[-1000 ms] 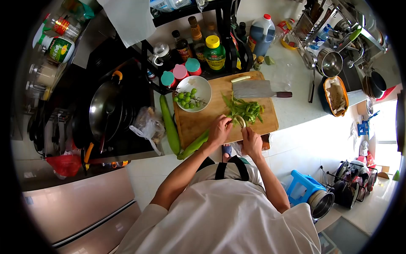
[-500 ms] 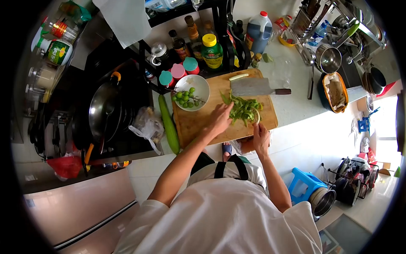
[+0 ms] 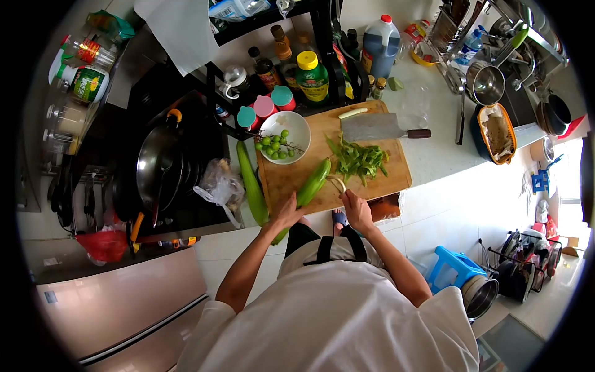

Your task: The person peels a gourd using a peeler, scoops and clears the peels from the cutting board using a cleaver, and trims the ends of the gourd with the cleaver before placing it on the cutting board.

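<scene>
1. Our left hand (image 3: 285, 212) has moved from the peels (image 3: 362, 162) to grip the gourd (image 3: 314, 182), likely keeping it steady over the board (image 3: 395, 172).
2. Our right hand (image 3: 357, 211) grips the peeler (image 3: 338, 181) close by, for easy reach.

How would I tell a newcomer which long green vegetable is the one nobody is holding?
Find the wooden cutting board on the counter. Along its left edge, between it and the plastic bag, lies the long green vegetable. Unlike the similar one in the left hand, it is not held.
</scene>
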A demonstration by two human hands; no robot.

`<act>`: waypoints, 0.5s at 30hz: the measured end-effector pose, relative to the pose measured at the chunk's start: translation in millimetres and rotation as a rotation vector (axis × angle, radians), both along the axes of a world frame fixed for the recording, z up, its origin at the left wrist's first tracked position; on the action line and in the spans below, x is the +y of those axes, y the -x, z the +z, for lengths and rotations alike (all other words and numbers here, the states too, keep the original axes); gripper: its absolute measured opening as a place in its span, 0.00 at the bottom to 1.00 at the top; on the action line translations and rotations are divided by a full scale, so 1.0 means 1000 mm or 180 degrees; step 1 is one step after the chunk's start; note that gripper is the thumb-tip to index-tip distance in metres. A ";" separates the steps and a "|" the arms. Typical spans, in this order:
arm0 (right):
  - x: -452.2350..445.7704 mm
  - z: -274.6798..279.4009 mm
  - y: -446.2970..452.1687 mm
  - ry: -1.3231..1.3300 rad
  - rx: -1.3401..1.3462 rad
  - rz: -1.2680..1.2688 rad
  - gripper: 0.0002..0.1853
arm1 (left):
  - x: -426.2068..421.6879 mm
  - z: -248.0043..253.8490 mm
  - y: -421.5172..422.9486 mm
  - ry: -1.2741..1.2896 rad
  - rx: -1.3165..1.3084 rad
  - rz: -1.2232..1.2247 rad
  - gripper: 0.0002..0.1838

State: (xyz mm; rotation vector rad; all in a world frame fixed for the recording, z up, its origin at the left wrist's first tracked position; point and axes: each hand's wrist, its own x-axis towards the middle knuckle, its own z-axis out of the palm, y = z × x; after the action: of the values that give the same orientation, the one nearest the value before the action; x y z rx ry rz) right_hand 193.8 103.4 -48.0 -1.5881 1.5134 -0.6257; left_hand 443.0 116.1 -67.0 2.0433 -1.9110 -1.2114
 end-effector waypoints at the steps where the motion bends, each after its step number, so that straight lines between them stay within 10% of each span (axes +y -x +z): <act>1: -0.001 0.004 -0.005 0.0091 0.0164 0.0050 0.13 | 0.001 -0.004 -0.001 0.0186 0.0294 0.0057 0.33; 15: -0.009 0.005 -0.034 0.0485 0.0911 0.0847 0.11 | 0.001 0.040 0.013 0.0280 0.0214 -0.0437 0.27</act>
State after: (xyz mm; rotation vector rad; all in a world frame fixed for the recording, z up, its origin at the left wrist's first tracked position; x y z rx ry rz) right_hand 227.9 94.4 -42.6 -2.0244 1.4456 -0.3824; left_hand 430.1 117.3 -27.1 1.8320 -2.0632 -1.1845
